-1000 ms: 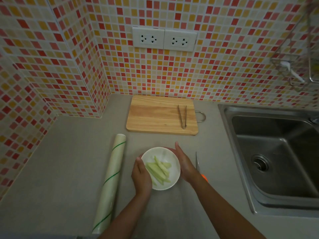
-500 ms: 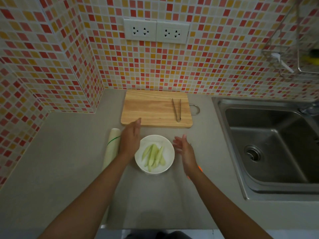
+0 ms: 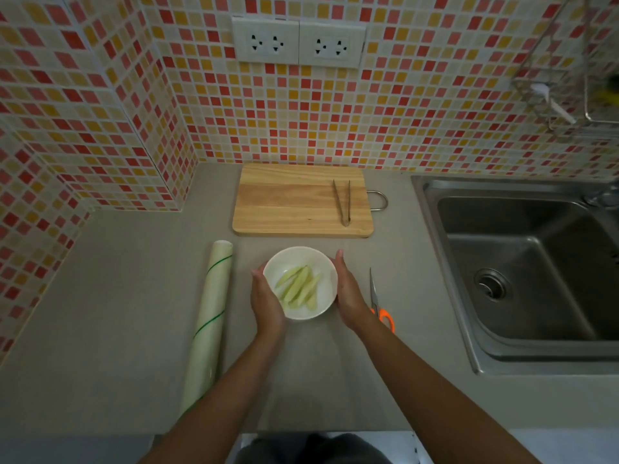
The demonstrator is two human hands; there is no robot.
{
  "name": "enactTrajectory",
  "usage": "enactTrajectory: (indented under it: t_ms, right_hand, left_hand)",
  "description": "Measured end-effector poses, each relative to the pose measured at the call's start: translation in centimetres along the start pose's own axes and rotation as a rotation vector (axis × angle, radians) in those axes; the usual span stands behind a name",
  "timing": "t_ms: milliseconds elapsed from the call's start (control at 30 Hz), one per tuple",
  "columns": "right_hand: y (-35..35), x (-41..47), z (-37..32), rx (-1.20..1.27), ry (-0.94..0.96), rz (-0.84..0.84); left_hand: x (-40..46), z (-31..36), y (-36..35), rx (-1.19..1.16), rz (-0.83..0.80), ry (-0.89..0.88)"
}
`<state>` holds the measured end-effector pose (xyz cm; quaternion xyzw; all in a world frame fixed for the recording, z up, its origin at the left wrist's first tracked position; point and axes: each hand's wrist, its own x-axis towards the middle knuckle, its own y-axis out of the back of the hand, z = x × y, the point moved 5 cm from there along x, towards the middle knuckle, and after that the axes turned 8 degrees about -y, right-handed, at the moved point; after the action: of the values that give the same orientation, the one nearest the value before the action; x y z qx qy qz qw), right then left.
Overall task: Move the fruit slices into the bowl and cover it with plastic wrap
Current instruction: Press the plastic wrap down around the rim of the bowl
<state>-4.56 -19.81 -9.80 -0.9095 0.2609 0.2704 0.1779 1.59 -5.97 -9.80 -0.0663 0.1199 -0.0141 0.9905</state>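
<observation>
A white bowl (image 3: 323, 272) stands on the grey counter, just in front of the cutting board. Several pale green fruit slices (image 3: 298, 287) lie inside it. My left hand (image 3: 266, 301) cups the bowl's left side and my right hand (image 3: 348, 293) cups its right side, both pressed against the rim. A roll of plastic wrap (image 3: 209, 318) with green stripes lies lengthwise on the counter to the left of the bowl. I cannot tell whether any wrap covers the bowl.
A wooden cutting board (image 3: 294, 202) with metal tongs (image 3: 343, 202) on it sits behind the bowl. Orange-handled scissors (image 3: 378, 301) lie right of my right hand. A steel sink (image 3: 522, 272) fills the right side. Tiled walls close the back and left.
Half a second ago both hands were off the bowl, the left one lifted toward the board. Now both hands are back against the bowl's sides.
</observation>
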Motion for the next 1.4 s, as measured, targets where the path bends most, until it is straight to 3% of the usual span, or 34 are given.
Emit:
enactTrajectory:
  t_ms: [333,533,700,867,1400]
  right_hand:
    - [1.2,-0.3,1.2,0.058,0.090,0.178]
    - [2.4,0.0,-0.6,0.159,0.145,0.275]
    - [0.5,0.8,-0.4,0.152,0.128,0.196]
    - [0.4,1.0,0.3,0.140,0.140,0.221]
    - [0.6,0.4,1.2,0.146,0.148,0.282]
  left_hand:
    - [4.4,1.9,-2.4,0.097,-0.446,0.126]
    - [4.3,1.5,-0.3,-0.100,-0.133,0.061]
    - [2.4,-0.5,-1.7,-0.157,-0.221,0.100]
    - [2.9,-0.3,-2.2,-0.117,-0.259,0.094]
    - [2.8,-1.6,-1.0,0.035,-0.147,0.076]
